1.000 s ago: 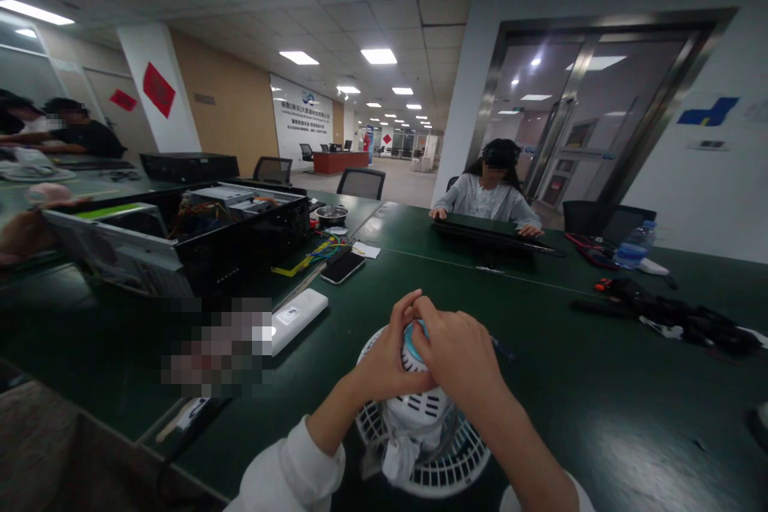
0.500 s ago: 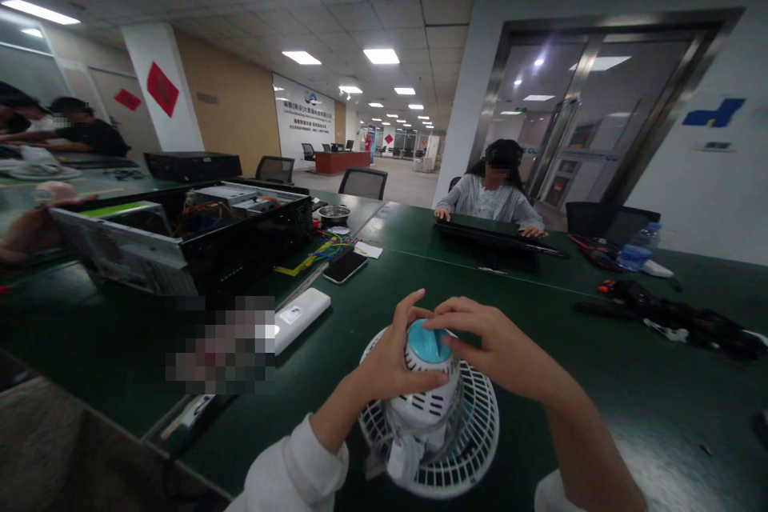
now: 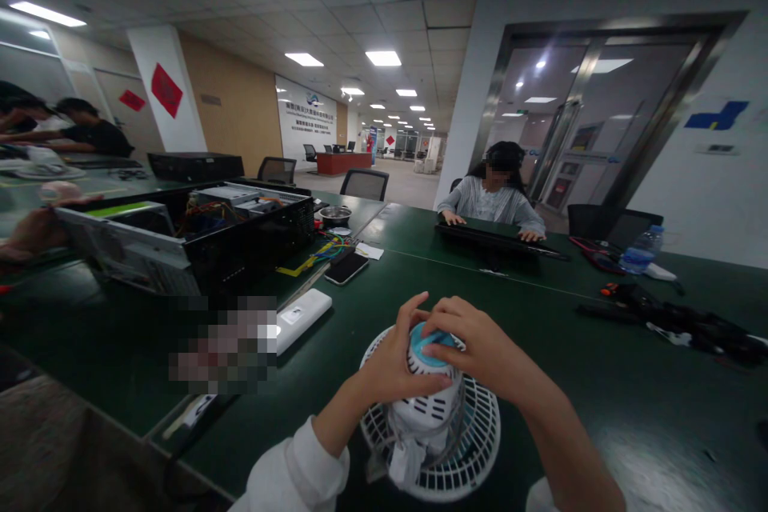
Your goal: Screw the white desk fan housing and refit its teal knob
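A small white fan [image 3: 441, 448] lies grille-down on the dark green table [image 3: 576, 384], its motor housing pointing up at me. My left hand [image 3: 393, 360] wraps round the left side of the housing and steadies it. My right hand [image 3: 480, 348] curls over the top, fingertips pinching the light blue cap [image 3: 429, 334] on the housing's end. Both wrists hide part of the grille and the housing.
A white rectangular device [image 3: 303, 316], a black phone [image 3: 346, 268] and an open computer case [image 3: 198, 236] lie to the left. Across the table a person [image 3: 492, 196] works at a black keyboard [image 3: 501, 240]. A water bottle [image 3: 639, 250] and dark cables [image 3: 678, 320] sit at right.
My right hand lifted off the blue cap, baring it, then closed back over it with the fingertips. The fan and my left hand stayed in place.
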Demonstrator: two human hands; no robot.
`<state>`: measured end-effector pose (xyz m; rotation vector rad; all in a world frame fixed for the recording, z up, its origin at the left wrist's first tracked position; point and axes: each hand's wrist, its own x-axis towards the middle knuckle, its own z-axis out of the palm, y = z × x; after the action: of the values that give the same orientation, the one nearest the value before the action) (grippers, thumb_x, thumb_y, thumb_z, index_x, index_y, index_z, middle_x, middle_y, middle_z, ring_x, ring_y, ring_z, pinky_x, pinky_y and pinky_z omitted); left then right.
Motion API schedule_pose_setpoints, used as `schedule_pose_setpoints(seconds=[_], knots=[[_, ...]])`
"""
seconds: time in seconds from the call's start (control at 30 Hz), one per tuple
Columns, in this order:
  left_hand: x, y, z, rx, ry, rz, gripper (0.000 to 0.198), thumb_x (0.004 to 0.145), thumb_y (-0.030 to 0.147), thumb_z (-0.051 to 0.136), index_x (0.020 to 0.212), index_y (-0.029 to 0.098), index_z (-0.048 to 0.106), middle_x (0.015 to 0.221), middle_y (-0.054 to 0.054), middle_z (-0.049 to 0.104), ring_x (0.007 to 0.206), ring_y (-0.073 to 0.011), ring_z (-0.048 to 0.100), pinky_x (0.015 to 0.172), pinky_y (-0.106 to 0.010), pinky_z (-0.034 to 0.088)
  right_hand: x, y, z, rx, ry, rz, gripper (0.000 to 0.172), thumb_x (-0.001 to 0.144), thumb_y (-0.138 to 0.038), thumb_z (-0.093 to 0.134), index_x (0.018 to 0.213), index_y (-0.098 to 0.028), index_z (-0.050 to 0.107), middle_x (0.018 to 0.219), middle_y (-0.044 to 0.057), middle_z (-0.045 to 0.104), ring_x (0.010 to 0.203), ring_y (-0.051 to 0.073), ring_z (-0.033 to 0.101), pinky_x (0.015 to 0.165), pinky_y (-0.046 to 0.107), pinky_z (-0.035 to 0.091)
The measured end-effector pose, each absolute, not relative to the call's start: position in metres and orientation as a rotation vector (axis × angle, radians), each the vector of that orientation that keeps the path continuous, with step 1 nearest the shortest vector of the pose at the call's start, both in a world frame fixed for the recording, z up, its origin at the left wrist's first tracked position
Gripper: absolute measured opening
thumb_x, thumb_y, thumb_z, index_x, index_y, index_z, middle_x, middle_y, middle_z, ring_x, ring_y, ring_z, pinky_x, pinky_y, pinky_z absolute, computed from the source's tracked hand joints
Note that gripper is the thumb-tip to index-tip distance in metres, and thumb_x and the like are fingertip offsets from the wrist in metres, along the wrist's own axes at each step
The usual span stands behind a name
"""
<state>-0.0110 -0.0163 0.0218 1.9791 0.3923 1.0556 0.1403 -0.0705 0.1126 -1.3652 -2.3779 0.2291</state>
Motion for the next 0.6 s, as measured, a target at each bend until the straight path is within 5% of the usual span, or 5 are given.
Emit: schedule_pose_setpoints(seconds=[0.33,0.47,0.6], knots=[[-0.009,-0.018,0.024,1.932,0.391,1.085,0.096,0.061,0.019,0.071,0.137,0.021,0.011,0.123,-0.010,0.050,0.112,-0.0257,0.051,0.099,-0.040,0.037,0.095,-0.073,0.102,-2.034,-2.072,-0.301,0.018,0.087,-0.020,0.043,0.094,-0.017,0.060,0.077,0.007,0.065,0.073,0.020,0.061,0.061,0.028,0.039],[-0.009,-0.019,0.024,1.942,0.396,1.075,0.097,0.062,0.022,0.072,0.138,0.021,0.011,0.128,-0.011,0.047,0.119,-0.0277,0.046,0.102,-0.042,0.034,0.103,-0.077,0.108,-2.020,-2.099,-0.159,0.022,0.088,-0.023,0.042,0.100,-0.019,0.060,0.079,0.006,0.067,0.073,0.020,0.063,0.061,0.029,0.041],[-0.010,-0.019,0.023,1.964,0.404,1.071,0.095,0.067,0.029,0.072,0.138,0.021,0.010,0.125,-0.012,0.048,0.116,-0.0280,0.049,0.101,-0.044,0.035,0.128,-0.084,0.118,-1.599,-2.273,0.096,0.030,0.087,-0.015,0.044,0.110,-0.024,0.061,0.096,0.005,0.066,0.090,0.019,0.059,0.077,0.033,0.044]])
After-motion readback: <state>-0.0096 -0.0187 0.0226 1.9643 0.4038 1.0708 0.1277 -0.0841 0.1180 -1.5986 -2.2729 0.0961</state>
